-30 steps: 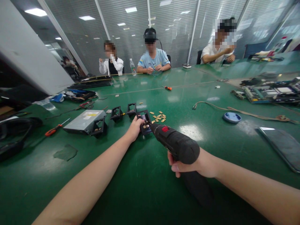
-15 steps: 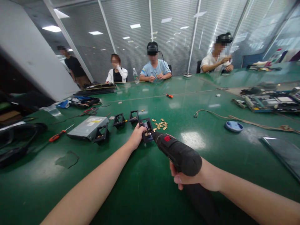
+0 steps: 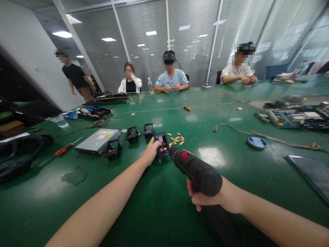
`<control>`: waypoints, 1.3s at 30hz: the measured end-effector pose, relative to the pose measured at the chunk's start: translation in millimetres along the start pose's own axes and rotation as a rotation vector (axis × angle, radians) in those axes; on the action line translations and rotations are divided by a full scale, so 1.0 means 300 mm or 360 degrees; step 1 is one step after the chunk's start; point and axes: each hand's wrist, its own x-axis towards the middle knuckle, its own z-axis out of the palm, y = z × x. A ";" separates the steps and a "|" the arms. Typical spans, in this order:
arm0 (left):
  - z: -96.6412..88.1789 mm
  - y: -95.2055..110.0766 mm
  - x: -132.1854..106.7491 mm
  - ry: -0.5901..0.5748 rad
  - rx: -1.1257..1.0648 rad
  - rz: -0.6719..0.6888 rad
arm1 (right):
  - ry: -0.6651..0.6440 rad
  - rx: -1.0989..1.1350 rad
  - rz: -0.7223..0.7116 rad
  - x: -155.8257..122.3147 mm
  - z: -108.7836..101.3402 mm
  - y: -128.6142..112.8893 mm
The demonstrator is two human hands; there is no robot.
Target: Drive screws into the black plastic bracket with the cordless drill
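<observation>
My right hand (image 3: 216,198) is closed round the grip of a black electric screwdriver (image 3: 196,169) with a red label, its tip pointing into a small black bracket (image 3: 161,144) on the green table (image 3: 159,206). My left hand (image 3: 151,151) grips that bracket from its left side. Small gold-coloured metal pieces (image 3: 177,138) lie scattered just behind and to the right of the bracket. Two more black brackets (image 3: 140,132) stand behind it to the left, and a third (image 3: 112,150) leans against a grey metal drive box (image 3: 96,140).
A red-handled screwdriver (image 3: 66,147) lies left of the box. A blue round disc (image 3: 256,142), a long cable (image 3: 267,135), circuit boards (image 3: 295,116) and a dark panel (image 3: 312,173) are on the right. Three people sit at the far side; one stands at far left.
The view has tilted and shifted slightly. My hands, the screwdriver and the bracket keep the same hold. A standing person has come into view at the far left.
</observation>
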 end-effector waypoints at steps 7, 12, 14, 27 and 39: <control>0.004 0.000 0.000 0.0007 0.0007 0.0003 | 0.0009 0.0012 -0.0002 -0.006 -0.003 0.005; 0.005 0.002 -0.001 0.0013 0.0036 0.0008 | 0.0018 0.0001 -0.0012 -0.006 -0.003 0.007; 0.004 0.000 0.001 0.0010 0.0035 0.0008 | 0.0015 -0.0007 -0.0009 -0.005 -0.005 0.009; -0.016 -0.026 0.027 0.0001 0.0112 0.0093 | 0.0007 -0.0021 -0.0036 -0.006 -0.009 0.011; -0.012 -0.017 0.024 0.0005 0.0150 0.0100 | 0.0026 -0.0011 0.0015 -0.006 -0.011 0.010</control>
